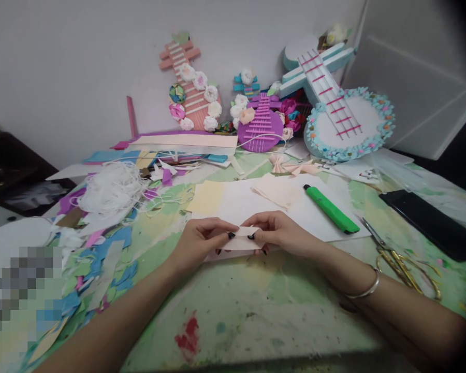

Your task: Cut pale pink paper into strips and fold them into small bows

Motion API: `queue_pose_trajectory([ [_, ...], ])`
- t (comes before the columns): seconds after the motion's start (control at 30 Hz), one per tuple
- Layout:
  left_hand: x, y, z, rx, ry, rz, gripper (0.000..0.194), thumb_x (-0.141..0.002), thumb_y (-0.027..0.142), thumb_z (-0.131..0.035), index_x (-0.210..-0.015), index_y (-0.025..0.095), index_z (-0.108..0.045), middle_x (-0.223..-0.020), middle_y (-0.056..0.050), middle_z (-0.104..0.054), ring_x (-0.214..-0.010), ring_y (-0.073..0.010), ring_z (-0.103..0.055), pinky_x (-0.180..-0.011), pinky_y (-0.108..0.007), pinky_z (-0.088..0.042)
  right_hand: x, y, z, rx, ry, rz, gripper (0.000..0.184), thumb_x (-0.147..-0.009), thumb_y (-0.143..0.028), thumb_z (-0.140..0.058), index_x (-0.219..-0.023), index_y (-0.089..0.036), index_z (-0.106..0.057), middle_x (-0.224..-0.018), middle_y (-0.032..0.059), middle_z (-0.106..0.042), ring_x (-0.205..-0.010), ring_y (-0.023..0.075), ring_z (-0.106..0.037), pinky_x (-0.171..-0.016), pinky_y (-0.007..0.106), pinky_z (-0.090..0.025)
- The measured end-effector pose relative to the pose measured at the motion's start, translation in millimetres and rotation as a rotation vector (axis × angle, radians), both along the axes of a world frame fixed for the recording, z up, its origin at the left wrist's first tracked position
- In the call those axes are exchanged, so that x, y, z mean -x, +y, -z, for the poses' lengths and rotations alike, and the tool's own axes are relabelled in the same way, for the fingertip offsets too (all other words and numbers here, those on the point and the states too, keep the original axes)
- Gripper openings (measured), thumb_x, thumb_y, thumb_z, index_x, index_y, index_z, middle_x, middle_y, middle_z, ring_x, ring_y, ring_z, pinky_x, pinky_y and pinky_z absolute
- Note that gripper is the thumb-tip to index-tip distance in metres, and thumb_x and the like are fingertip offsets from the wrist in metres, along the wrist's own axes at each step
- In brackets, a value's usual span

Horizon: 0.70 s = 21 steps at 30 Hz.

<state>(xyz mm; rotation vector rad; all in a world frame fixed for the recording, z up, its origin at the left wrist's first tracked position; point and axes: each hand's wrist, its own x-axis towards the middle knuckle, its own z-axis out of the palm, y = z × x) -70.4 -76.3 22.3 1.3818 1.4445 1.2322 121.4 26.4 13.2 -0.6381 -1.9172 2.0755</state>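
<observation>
Between my two hands is a small pale pink piece of paper (245, 241), folded over along its upper part. My left hand (205, 238) pinches its left end, thumb in front and fingers behind. At the right end my right hand (277, 233) grips it the same way, thumb pressed on the front face. Under and beyond the hands lies a white sheet (233, 194). On that sheet rest pale pink paper pieces (275, 191), a yellow paper square (209, 198) and a green cutter-like tool (331, 209).
Gold-handled scissors (402, 264) and a black phone-like slab (431, 223) lie at right. A white string tangle (111, 189) and coloured paper scraps (116, 259) cover the left side. Decorated instrument models, including a blue-and-white one (345, 124) and a purple one (260, 127), lean at the back.
</observation>
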Motion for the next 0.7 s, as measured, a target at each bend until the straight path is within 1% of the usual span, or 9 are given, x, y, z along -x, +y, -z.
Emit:
queue_pose_trajectory([
  [0.03, 1.1, -0.7, -0.7, -0.037, 0.039, 0.023, 0.014, -0.072, 0.016, -0.063, -0.081, 0.017, -0.075, -0.066, -0.001, -0.064, -0.054, -0.0099, -0.053, -0.052, -0.021, -0.042, -0.2, 0.3, 0.2, 0.017, -0.005, 0.007, 0.031, -0.075, -0.018, -0.06, -0.106, -0.016, -0.063, -0.063, -0.0007, -0.065, -0.054, 0.01, -0.061, -0.05, 0.019, -0.044],
  [0.1, 3.3, -1.7, -1.8, -0.104, 0.086, 0.087, 0.015, -0.073, 0.016, -0.064, -0.081, 0.018, -0.075, -0.076, -0.004, -0.069, -0.066, -0.0135, -0.059, -0.059, -0.024, -0.044, -0.9, 0.9, 0.2, 0.048, -0.01, 0.009, 0.034, -0.073, -0.016, -0.061, -0.107, -0.016, -0.063, -0.065, -0.0012, -0.066, -0.054, 0.0103, -0.062, -0.048, 0.019, -0.044],
  [0.2, 4.7, -1.5, -2.5, -0.138, 0.072, 0.131, 0.014, -0.079, 0.022, -0.063, -0.086, 0.017, -0.075, -0.083, -0.006, -0.07, -0.077, -0.0168, -0.062, -0.068, -0.026, -0.045, -2.1, 1.1, -0.5, 0.079, 0.004, -0.006, 0.035, -0.073, -0.014, -0.059, -0.107, -0.017, -0.062, -0.068, -0.0009, -0.066, -0.056, 0.0108, -0.064, -0.049, 0.018, -0.044],
  [0.3, 2.9, 0.3, -2.1, -0.104, 0.114, 0.063, 0.012, -0.079, 0.023, -0.065, -0.082, 0.016, -0.074, -0.08, -0.006, -0.07, -0.075, -0.0159, -0.061, -0.069, -0.026, -0.045, -3.1, 0.5, -1.5, 0.095, 0.042, -0.034, 0.038, -0.074, -0.013, -0.057, -0.112, -0.017, -0.06, -0.07, 0.0003, -0.067, -0.06, 0.0116, -0.065, -0.053, 0.019, -0.047],
  [0.4, 0.4, 1.4, -1.1, -0.052, 0.164, 0.002, 0.01, -0.075, 0.021, -0.068, -0.08, 0.015, -0.074, -0.077, -0.004, -0.07, -0.071, -0.0143, -0.06, -0.066, -0.023, -0.044, -2.8, -0.9, -2.2, 0.113, 0.051, -0.035, 0.037, -0.079, -0.021, -0.06, -0.115, -0.017, -0.058, -0.07, 0.0023, -0.069, -0.063, 0.014, -0.066, -0.055, 0.021, -0.049],
  [0.47, -0.7, 1.2, -0.3, -0.029, 0.161, -0.019, 0.012, -0.074, 0.021, -0.068, -0.083, 0.015, -0.073, -0.078, -0.004, -0.07, -0.071, -0.0137, -0.06, -0.064, -0.022, -0.044, -1.8, -2.2, -1.8, 0.108, 0.035, -0.009, 0.033, -0.08, -0.026, -0.063, -0.11, -0.016, -0.06, -0.068, 0.0026, -0.068, -0.062, 0.0139, -0.066, -0.054, 0.021, -0.049],
  [0.6, -1.2, 0.3, 1.3, -0.042, 0.131, -0.05, 0.028, -0.072, 0.021, -0.07, -0.099, 0.015, -0.069, -0.083, -0.003, -0.07, -0.073, -0.013, -0.062, -0.063, -0.02, -0.046, 0.5, -4.9, 1.3, 0.033, -0.007, 0.033, 0.014, -0.078, -0.026, -0.065, -0.086, -0.013, -0.064, -0.061, 0.0012, -0.066, -0.053, 0.0086, -0.059, -0.051, 0.018, -0.044],
  [0.63, -1.1, 0.2, 1.7, -0.038, 0.127, -0.052, 0.026, -0.072, 0.021, -0.07, -0.098, 0.015, -0.069, -0.081, -0.003, -0.069, -0.07, -0.0121, -0.061, -0.061, -0.019, -0.046, 0.8, -5.5, 2.0, 0.018, -0.011, 0.045, 0.013, -0.079, -0.026, -0.065, -0.082, -0.013, -0.063, -0.059, 0.0007, -0.065, -0.051, 0.0079, -0.058, -0.051, 0.018, -0.043],
  [0.7, -1.0, 0.4, 2.3, 0.012, 0.101, -0.038, 0.016, -0.074, 0.024, -0.069, -0.086, 0.013, -0.068, -0.072, -0.002, -0.067, -0.06, -0.01, -0.059, -0.054, -0.018, -0.044, 1.2, -6.5, 2.8, 0.015, -0.006, 0.069, 0.014, -0.079, -0.027, -0.064, -0.079, -0.014, -0.061, -0.056, -0.0004, -0.063, -0.049, 0.0079, -0.057, -0.049, 0.018, -0.043],
])
